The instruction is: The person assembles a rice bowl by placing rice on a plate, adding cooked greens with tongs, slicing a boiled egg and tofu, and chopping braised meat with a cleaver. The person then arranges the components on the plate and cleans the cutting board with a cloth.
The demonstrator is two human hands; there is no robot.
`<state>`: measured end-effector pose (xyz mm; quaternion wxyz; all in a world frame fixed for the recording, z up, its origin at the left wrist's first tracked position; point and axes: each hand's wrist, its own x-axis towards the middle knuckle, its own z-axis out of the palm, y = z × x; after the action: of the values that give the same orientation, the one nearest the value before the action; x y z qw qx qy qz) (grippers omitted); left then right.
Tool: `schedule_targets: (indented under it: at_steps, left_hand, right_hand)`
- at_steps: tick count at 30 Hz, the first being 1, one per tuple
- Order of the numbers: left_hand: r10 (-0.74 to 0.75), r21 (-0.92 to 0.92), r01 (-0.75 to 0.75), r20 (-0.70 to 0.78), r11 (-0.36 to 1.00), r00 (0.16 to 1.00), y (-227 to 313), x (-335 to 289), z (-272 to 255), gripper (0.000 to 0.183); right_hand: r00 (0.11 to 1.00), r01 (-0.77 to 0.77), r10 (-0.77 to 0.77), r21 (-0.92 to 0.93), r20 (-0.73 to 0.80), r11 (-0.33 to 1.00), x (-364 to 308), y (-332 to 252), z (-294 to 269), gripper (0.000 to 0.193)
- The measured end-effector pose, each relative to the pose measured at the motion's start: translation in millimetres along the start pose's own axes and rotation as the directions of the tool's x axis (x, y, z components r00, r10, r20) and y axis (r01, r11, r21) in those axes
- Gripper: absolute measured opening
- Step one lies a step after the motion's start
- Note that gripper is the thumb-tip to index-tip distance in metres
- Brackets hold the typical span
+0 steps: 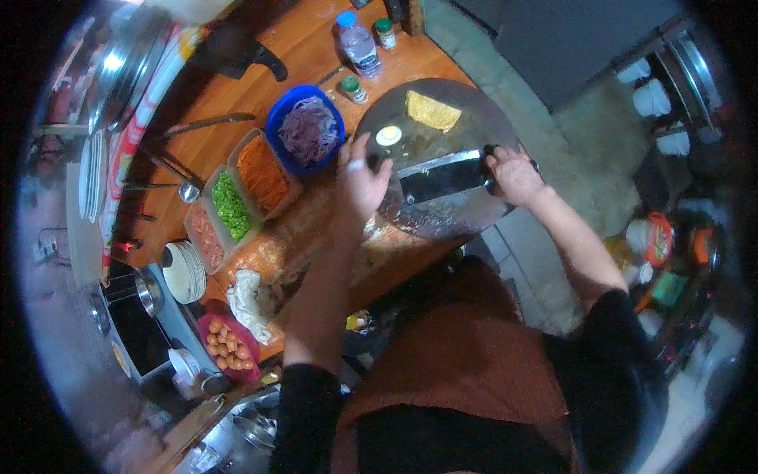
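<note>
My right hand [515, 175] is wrapped round the handle of a cleaver [440, 178], whose broad dark blade lies over a round chopping board [493, 110] and points left. My left hand [363, 180] is open at the board's left edge, thumb and fingers apart, with something white round one finger. It is close beside a blue bowl [275, 136] of sliced purple onion [309, 130]. A cut egg half [388, 136], white with a yellow middle, sits on the board above the blade. Farther back on the board rests a folded yellow piece of food [433, 111], perhaps omelette or bread.
Tubs of orange shreds [264, 172], chopped greens [230, 205] and pink shreds [205, 235] stand on the left. Behind are a blue-capped bottle [360, 49] and green-lidded jars [354, 89]. Nearer lie stacked plates [183, 272], a white cloth [249, 304] and a pink basket of eggs [248, 338].
</note>
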<state>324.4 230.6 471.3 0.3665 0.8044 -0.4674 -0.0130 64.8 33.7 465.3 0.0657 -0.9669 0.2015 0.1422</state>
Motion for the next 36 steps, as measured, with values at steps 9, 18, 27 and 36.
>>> schedule_targets:
  at_steps: [9,18,27,36]
  left_hand:
    - [0.003,0.216,-0.103,0.418,0.971,0.908,-36.0,59.7,73.4,0.044]
    - [-0.564,-0.493,0.632,0.302,0.598,0.769,-94.1,-23.4,-8.7,0.012]
    - [-0.636,-0.609,0.786,0.566,0.106,0.525,-96.7,-70.4,16.9,0.039]
    - [-0.478,-0.691,0.723,0.632,0.008,0.609,-126.5,-77.5,-11.0,0.039]
  right_hand:
    - [0.979,-0.004,0.029,0.123,-0.201,0.992,-2.6,9.2,16.6,0.056]
    - [0.994,-0.102,0.105,0.1,-0.022,0.99,13.7,0.5,22.9,0.068]
    - [0.962,-0.237,0.224,-0.067,-0.158,0.969,20.0,-20.4,43.2,0.052]
    - [0.976,-0.204,0.198,-0.072,-0.085,0.976,18.0,-19.7,37.5,0.046]
